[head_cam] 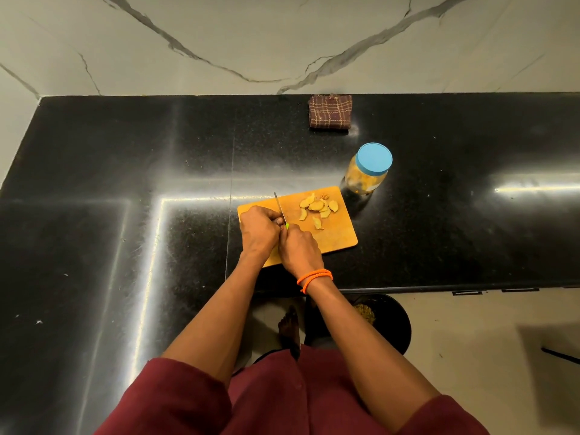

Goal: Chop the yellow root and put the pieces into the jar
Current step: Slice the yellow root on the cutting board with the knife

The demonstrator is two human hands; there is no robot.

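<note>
An orange cutting board (337,237) lies on the black counter. Several pale yellow root slices (317,208) are piled at its far right. My right hand (299,248) grips a knife with a green handle; its blade (279,208) points away from me. My left hand (259,229) sits curled on the board right beside the blade, fingers bent over a piece that is hidden from view. A clear jar (365,180) with a blue lid on it stands just off the board's far right corner, with yellow pieces inside.
A folded brown checked cloth (330,112) lies at the back by the marble wall. The counter's front edge (439,288) runs just behind my wrists. Below it a black bin (392,321) stands on the floor.
</note>
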